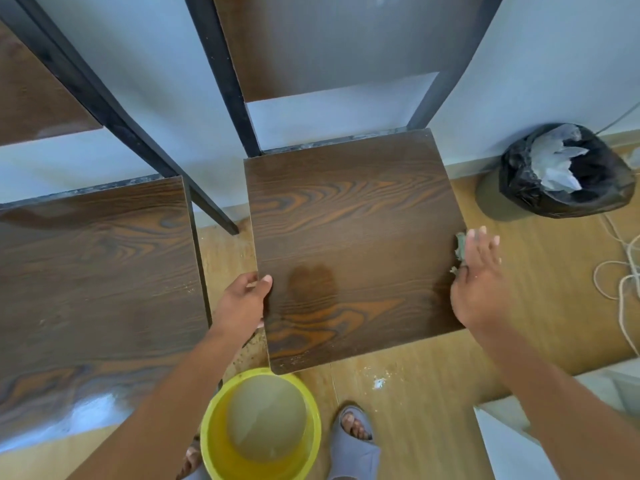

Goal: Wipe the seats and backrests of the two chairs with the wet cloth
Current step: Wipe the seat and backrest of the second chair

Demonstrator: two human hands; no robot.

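Note:
Two dark wood-grain chairs stand side by side against a pale wall. The right chair's seat (353, 244) is in the middle of the view, its backrest (325, 43) above it. The left chair's seat (93, 289) fills the left side, with its backrest (31, 95) at the upper left. My left hand (242, 303) grips the left edge of the right seat. My right hand (479, 275) presses a small grey-green wet cloth (460, 245) against that seat's right edge; most of the cloth is hidden under the palm.
A yellow bucket (211, 441) of murky water stands on the wooden floor below the right seat, between my feet in grey slippers (355, 448). A bin lined with a black bag (561, 174) sits by the wall at right. White cord (623, 282) lies on the floor.

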